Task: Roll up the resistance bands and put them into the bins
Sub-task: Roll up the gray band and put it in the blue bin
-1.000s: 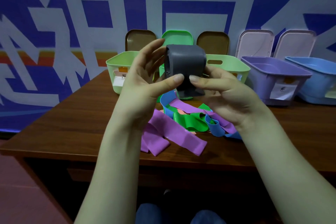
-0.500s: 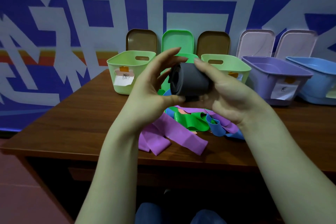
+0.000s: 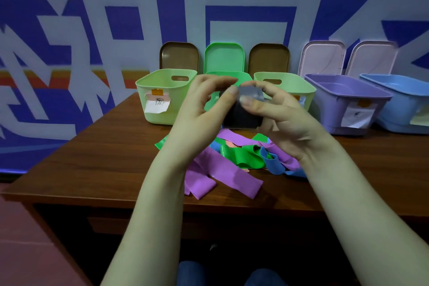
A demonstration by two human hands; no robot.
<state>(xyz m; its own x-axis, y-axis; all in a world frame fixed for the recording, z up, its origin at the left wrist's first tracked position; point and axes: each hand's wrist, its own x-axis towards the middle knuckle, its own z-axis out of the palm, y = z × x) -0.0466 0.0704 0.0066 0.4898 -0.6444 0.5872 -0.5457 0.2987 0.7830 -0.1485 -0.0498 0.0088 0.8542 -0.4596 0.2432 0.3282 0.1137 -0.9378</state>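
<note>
Both hands (image 3: 202, 109) (image 3: 282, 121) pinch a smooth, rolled grey band (image 3: 243, 116).

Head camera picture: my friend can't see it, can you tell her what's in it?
The left hand and right hand pinch a rolled dark grey band above a wooden table. A purple band, green band and blue band lie loose beneath; open bins stand behind.
</note>
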